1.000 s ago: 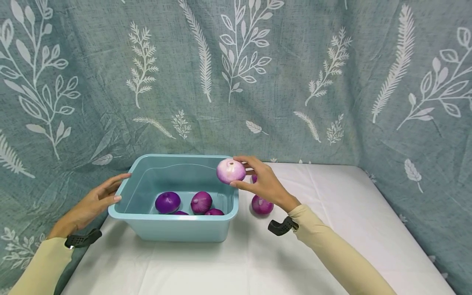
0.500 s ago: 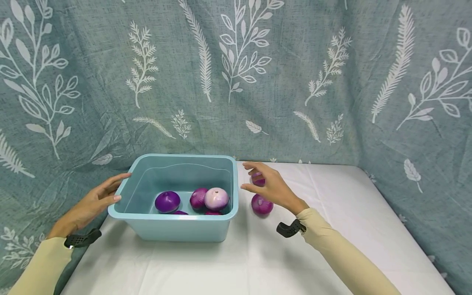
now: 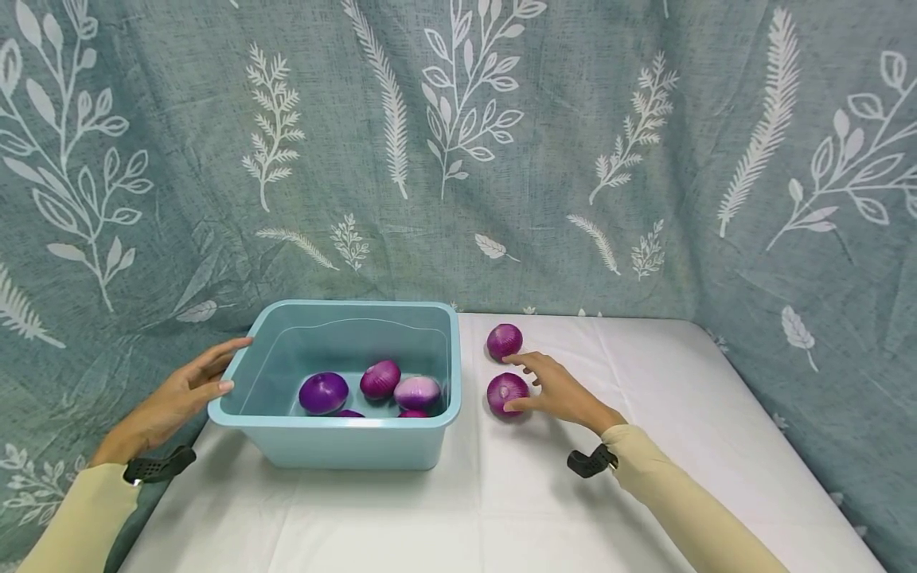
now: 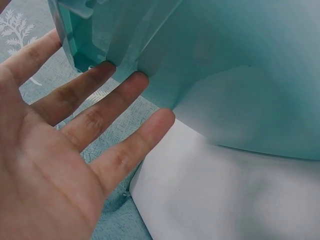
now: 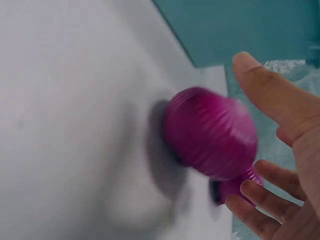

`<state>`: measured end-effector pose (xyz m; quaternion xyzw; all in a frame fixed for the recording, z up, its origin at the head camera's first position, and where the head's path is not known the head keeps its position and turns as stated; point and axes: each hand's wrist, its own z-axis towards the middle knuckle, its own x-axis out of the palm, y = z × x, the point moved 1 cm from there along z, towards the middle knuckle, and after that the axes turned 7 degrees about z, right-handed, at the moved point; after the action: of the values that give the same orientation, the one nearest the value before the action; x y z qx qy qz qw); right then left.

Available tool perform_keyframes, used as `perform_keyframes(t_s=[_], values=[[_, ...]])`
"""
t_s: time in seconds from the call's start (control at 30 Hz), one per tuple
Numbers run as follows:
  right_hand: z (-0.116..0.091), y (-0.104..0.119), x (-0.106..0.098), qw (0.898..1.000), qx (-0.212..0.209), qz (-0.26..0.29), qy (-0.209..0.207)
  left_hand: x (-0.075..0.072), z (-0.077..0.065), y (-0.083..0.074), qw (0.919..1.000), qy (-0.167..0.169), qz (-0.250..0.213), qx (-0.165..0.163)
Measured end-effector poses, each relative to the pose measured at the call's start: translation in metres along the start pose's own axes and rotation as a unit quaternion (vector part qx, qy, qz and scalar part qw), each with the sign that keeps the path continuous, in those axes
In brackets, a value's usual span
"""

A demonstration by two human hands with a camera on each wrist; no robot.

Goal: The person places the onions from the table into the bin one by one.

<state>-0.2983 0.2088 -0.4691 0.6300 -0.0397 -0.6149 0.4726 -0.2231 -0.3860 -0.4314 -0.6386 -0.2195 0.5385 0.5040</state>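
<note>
My left hand [image 3: 175,394] touches the left side of a light blue plastic tub [image 3: 337,443]; the left wrist view shows its fingers [image 4: 125,155] fairly straight against the tub's outer wall. Inside the tub lie several red onions, among them a dark purple one [image 3: 324,393], a striped one [image 3: 380,380] and a paler one [image 3: 419,393]. To the tub's right, my right hand [image 3: 566,395] hovers around a red onion [image 3: 505,391], fingers spread and apart from it in the right wrist view. Another red onion [image 3: 505,341] sits just behind.
A white cloth [image 3: 401,517] covers the table. Behind and at both sides hangs a blue-grey curtain [image 3: 544,159] with white leaf prints. The tub's front wall hides part of the onions lying near it.
The pale onion went from my right hand into the tub and has rolled slightly there. My right hand has moved right and nearer, over the front table onion. My left hand stays put.
</note>
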Motion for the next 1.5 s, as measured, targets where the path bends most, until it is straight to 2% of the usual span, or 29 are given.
perform_keyframes(t_s=[0.2,0.7,1.13,1.5], values=[[-0.006,-0.013,0.007,1.0,0.007,0.021,0.011,0.001,-0.001,0.002,0.9999,0.003,-0.01,0.0],[-0.011,-0.023,0.013,0.999,0.006,0.033,0.013,-0.002,0.001,0.003,0.9999,0.008,-0.014,0.005],[-0.011,-0.029,0.02,0.999,0.012,0.047,0.0,0.0,-0.001,-0.001,0.9998,0.001,-0.011,-0.016],[-0.011,-0.03,0.02,0.999,0.005,0.042,-0.007,0.0,-0.001,0.001,0.9999,0.005,-0.01,-0.004]])
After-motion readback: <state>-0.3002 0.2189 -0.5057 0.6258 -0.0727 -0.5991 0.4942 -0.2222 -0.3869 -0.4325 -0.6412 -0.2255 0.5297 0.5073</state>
